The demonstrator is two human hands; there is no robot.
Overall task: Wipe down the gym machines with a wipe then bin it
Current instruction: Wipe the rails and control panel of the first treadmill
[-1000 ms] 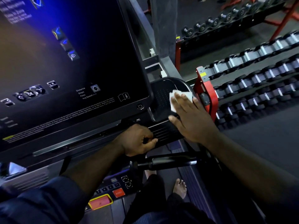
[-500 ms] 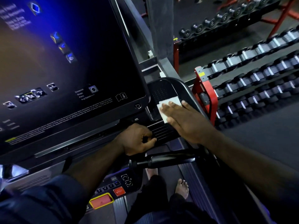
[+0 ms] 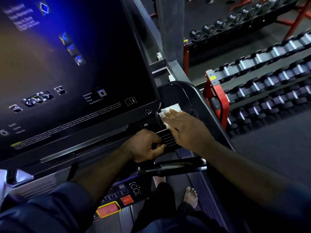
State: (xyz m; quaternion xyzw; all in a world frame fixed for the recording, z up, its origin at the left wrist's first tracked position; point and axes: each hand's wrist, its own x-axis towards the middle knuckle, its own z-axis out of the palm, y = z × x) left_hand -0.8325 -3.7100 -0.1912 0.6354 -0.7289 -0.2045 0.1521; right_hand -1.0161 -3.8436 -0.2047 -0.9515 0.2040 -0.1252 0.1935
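Our right hand (image 3: 185, 130) has slid the white wipe (image 3: 171, 108) leftward across the tray (image 3: 193, 91), up to the screen (image 3: 75, 64) corner. Its fingers lie flat, pressing the wipe down. Our left hand (image 3: 146, 145) curls its fingers around the console (image 3: 94, 147) edge nearby.

R hand (image 3: 185, 130) slid wipe (image 3: 171, 109) toward screen (image 3: 67, 73) (seemingly)

The screen (image 3: 84, 64) of the treadmill console (image 3: 101, 145) carries a small white list (image 3: 90, 98) that reads "Distance", "Steps", "Pace", "Avg Speed". A lit key (image 3: 37, 99) at lower left reads "OK". An open-book sign (image 3: 131, 101) bearing an "i" stands near the lower right corner. The fine print (image 3: 75, 123) beneath, the heading (image 3: 20, 15) at top left and the red button (image 3: 126, 200) are too blurred to read.
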